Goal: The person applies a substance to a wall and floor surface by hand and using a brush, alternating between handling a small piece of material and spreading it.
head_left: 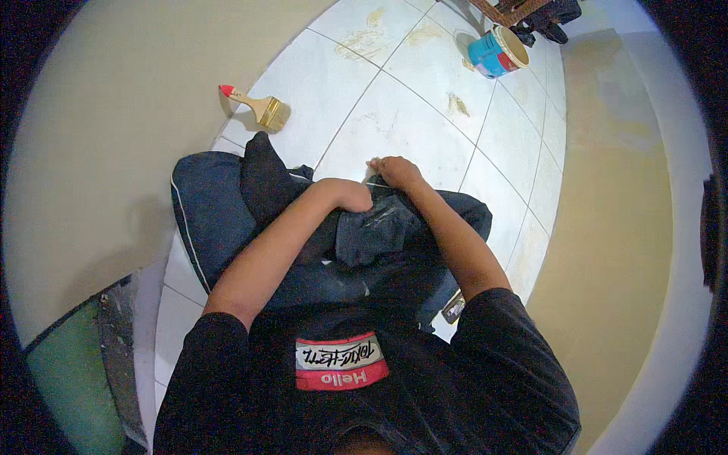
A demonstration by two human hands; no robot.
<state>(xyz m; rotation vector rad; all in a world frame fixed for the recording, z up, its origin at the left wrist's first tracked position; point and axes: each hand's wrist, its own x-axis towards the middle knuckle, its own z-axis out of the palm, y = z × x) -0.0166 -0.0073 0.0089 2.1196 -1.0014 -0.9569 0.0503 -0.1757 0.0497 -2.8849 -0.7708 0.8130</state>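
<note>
My left hand (353, 195) is closed in a loose fist above my lap, its fingertips turned under and hidden. Just ahead and to its right, my right hand (396, 173) has its fingers curled together; whatever they grip is out of sight. Beneath and between both hands is dark grey fabric (371, 231) with pale smears, bunched over my dark trousers; I cannot tell whether it is a separate cloth or part of the trousers. One black-socked foot (263, 182) sticks up left of my left forearm. Past it, a paintbrush (265, 111) with a red-tipped wooden handle lies by the wall.
A blue bucket (489, 59) with a cream-coated rim stands far right on white floor tiles (394, 114) marked with beige smears. Behind it is a brown wooden piece (508, 11) with dark items. Walls rise on both sides; a green panel (72, 379) stands at lower left.
</note>
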